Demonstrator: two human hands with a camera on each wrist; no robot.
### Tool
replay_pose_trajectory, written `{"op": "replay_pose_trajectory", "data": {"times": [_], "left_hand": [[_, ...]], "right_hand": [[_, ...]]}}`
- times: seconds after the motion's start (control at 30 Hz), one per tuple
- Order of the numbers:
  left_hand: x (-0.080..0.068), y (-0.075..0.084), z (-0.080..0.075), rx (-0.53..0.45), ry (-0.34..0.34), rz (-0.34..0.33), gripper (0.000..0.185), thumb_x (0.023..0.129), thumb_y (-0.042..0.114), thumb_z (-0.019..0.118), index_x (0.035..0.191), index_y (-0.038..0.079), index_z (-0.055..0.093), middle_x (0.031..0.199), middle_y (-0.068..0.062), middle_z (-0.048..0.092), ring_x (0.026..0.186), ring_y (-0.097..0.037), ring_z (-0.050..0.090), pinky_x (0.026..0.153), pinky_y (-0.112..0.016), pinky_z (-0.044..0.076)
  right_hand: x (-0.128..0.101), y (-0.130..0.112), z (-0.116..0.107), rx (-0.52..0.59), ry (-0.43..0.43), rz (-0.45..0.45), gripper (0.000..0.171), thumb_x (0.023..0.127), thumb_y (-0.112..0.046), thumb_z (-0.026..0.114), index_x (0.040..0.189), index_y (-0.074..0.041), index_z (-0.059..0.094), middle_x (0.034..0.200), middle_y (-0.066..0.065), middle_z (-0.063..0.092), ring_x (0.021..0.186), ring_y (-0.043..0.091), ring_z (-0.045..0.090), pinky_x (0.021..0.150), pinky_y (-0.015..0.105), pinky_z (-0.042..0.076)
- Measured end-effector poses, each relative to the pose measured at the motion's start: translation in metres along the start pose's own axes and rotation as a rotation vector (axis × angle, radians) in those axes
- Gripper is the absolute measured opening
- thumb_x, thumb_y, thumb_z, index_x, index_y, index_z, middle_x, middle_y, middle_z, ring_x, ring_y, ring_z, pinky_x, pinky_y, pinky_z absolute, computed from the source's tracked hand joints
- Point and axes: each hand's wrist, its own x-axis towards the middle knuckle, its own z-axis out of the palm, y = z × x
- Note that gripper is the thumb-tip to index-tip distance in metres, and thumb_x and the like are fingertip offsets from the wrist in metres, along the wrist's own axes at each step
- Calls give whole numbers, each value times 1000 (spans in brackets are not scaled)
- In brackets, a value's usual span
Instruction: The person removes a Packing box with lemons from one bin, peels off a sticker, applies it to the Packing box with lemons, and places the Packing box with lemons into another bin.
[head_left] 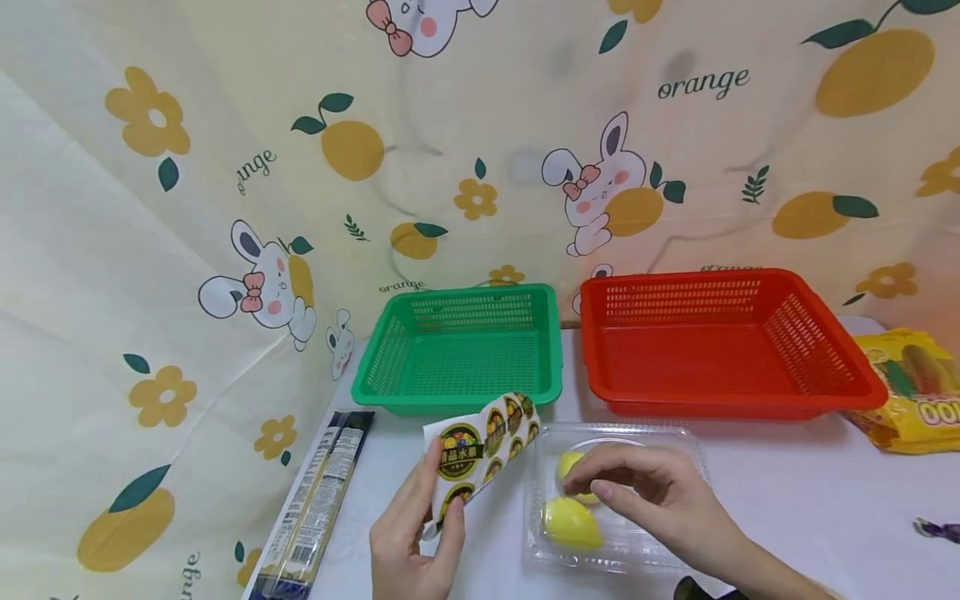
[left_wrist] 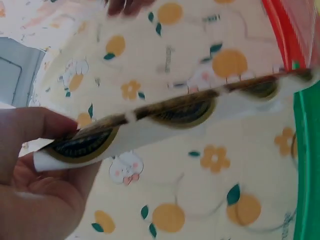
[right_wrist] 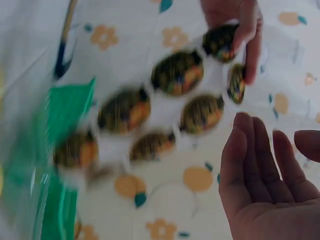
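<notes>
Looking down from the head view, the left hand (head_left: 412,533) at the lower centre pinches the near end of a sticker sheet (head_left: 483,446) between thumb and fingers, the sheet curling up and away toward the green basket (head_left: 457,350) behind it. Just right of it, the right hand (head_left: 652,492) rests with loosely bent fingers on a clear plastic clamshell box (head_left: 675,442) that holds two yellow lemons (head_left: 572,521); its fingertips touch the top of the box and appear to grip nothing. A red basket (head_left: 720,342) stands at the right of the green one, a yellow snack bag (head_left: 911,392) lies at the right edge, and a long dark packet (head_left: 315,508) lies at the lower left on the white tabletop (head_left: 810,492). In the left wrist view the sheet (left_wrist: 180,117) runs edge-on across the frame, bowed, with the thumb (left_wrist: 30,130) pressed on its left end. In the right wrist view, which is blurred, the sheet (right_wrist: 160,100) shows two rows of round dark labels; the other hand's fingers (right_wrist: 245,30) hold its upper right end, while the right hand (right_wrist: 265,190) at the lower right lies open, palm showing, holding nothing. The sheet looks light, thin and floppy, likely to bend or crease, so it is best held by the backing margin, with a label lifted at its edge.
</notes>
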Motion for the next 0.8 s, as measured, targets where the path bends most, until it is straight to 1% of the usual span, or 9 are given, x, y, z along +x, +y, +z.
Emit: {"op": "replay_pose_trajectory", "data": {"times": [0.1,0.17,0.3,0.4,0.5,0.53,0.6,0.7,0.8], "left_hand": [[-6,8,13,29,50,31,73,69,-21,66,139,-12,49,135,-27,57,117,-20,61,79,-22,55],[-11,13,22,67,66,64,59,82,-11,66,138,-11,51,136,-22,57,116,-20,62,81,-21,55],[-14,20,39,51,59,243,41,98,6,55,131,-19,52,125,-29,62,102,-28,69,76,-22,57],[-10,23,49,0,35,367,39,99,5,51,127,-21,53,114,-33,65,89,-31,71,68,-21,57],[-6,24,56,-31,25,454,37,98,1,50,126,-22,53,110,-34,66,82,-29,72,65,-20,57],[-6,24,59,-33,23,461,37,97,1,50,127,-22,53,108,-34,67,77,-23,70,64,-17,55],[-8,22,63,-52,27,450,41,97,2,52,129,-23,48,107,-33,67,78,-23,71,65,-18,56],[-18,20,68,-130,8,297,50,96,2,58,136,-23,40,105,-32,68,87,-21,72,68,-21,57],[-24,16,73,-277,7,157,49,87,-14,62,132,-23,45,100,-34,67,91,-27,72,69,-27,59]], "right_hand": [[4,-3,8,106,-64,-53,37,92,19,50,116,-2,68,110,13,72,99,24,69,82,36,58],[5,-2,15,168,-108,-137,41,90,22,48,119,0,67,113,14,71,101,26,69,83,37,58],[6,-1,25,328,-203,-254,45,91,24,43,128,6,60,122,19,66,107,30,67,88,40,56],[4,-2,26,383,-186,-218,42,93,22,39,127,7,58,118,18,67,102,28,68,86,38,57],[2,-4,24,333,-104,-144,38,92,22,41,121,6,61,107,15,69,89,24,70,76,34,59],[1,-5,23,309,-74,-117,37,92,22,43,119,5,61,104,13,70,86,22,70,73,33,59],[-1,-4,23,270,-22,-67,34,91,22,48,116,4,63,100,10,71,83,20,69,70,31,59],[-3,0,25,191,41,-86,33,87,23,56,113,4,63,100,10,70,81,18,68,68,30,58],[-5,2,28,124,95,-95,33,83,23,62,109,2,64,96,9,68,80,16,67,66,28,57]]}}
